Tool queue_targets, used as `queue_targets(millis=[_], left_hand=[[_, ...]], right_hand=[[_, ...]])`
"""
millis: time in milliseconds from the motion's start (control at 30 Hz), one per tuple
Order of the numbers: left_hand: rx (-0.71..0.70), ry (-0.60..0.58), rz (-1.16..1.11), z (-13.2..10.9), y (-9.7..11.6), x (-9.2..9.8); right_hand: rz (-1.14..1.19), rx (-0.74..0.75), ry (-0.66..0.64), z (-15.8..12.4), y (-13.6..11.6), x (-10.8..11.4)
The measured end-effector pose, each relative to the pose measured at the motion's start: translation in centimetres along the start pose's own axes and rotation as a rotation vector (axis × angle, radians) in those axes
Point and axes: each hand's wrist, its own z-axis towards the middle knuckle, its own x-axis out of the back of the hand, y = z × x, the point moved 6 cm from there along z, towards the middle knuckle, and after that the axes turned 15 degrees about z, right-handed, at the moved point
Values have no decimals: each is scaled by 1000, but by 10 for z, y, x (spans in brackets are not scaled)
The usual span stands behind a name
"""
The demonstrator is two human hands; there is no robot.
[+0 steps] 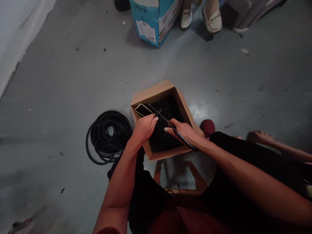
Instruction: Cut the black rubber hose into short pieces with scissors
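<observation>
A cardboard box (161, 157) sits between my knees, filled with many small black pieces (162, 139). Over its left side, my left hand (145, 126) has its fingers pinched at a small black piece (157, 113) that I cannot make out clearly. My right hand (184, 130) is wrapped round a long, thin tool with a black handle (186, 141); its grey front part slants toward the left fingertips, and its exact kind is unclear. A flat black rectangular object with a pale rim (143, 110) leans inside the box's left corner.
A coil of black cable or hose (109, 136) lies on the floor left of the box. Farther off stand a blue printed carton (146, 22) and another person's feet in pale shoes (212, 21). At right are another person's hand (260, 137) and a dark red round thing (207, 127).
</observation>
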Motion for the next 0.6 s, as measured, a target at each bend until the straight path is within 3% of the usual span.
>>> queue_targets(millis=[267, 600], left_hand=[[0, -118, 102, -3, 8, -13], [-14, -119, 88, -6, 4, -20]], right_hand=[[-122, -4, -58, -1, 11, -8], [-129, 26, -62, -3, 13, -7]])
